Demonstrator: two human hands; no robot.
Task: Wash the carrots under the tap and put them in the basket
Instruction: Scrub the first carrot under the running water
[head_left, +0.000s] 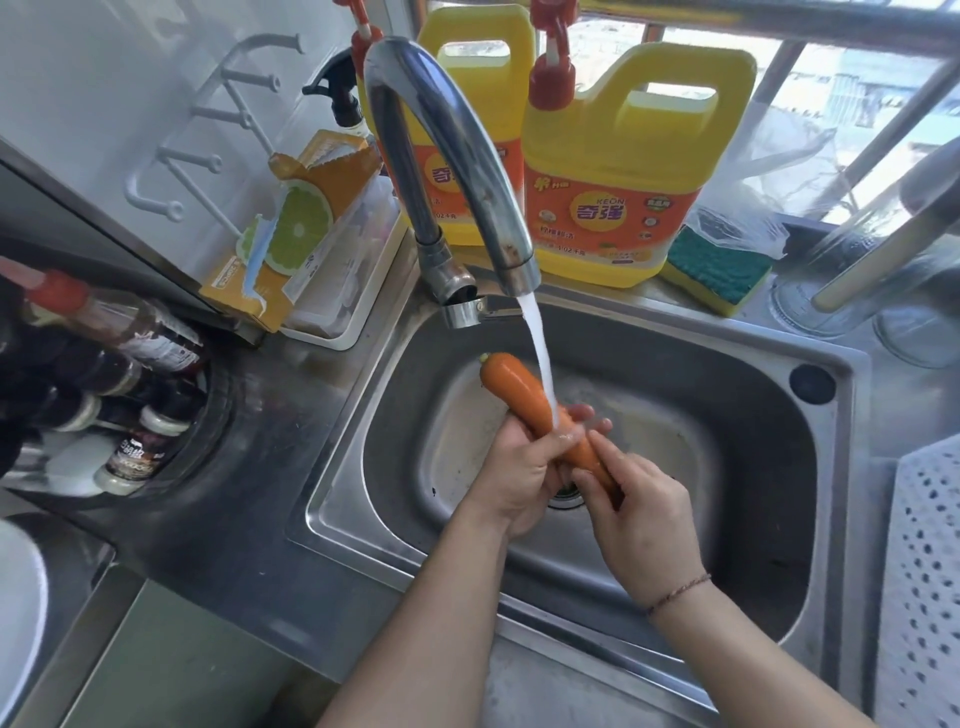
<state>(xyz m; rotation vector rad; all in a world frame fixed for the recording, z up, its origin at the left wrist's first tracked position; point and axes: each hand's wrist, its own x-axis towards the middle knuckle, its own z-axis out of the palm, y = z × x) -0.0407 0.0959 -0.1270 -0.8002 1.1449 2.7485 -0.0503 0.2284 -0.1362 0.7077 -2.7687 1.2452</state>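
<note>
Carrot, a single one, is held over the steel sink with its stalk end tilted up and away and its thin end buried between the two hands. Both hands clasp it: the left hand has its fingers curled round the middle from below, and the right hand closes its fingers and thumb on the lower end, just beside the left, the two hands touching. One stream of water drops from the one curved tap and lands on the carrot right at the left hand's fingertips. Straight beneath the grip lies the drain, partly hidden by the hands. The basin walls stand well apart from the hands on every side, with open room to the left, right and far side of the grip; the near rim passes under both forearms. To the right of the grip, past the sink's rim, one white perforated basket shows at the frame's edge; what it contains cannot be seen. Beyond the grip, behind the tap, stand two yellow detergent jugs, and one green and yellow sponge lies right of them. A thin cord bracelet circles the right wrist.
</note>
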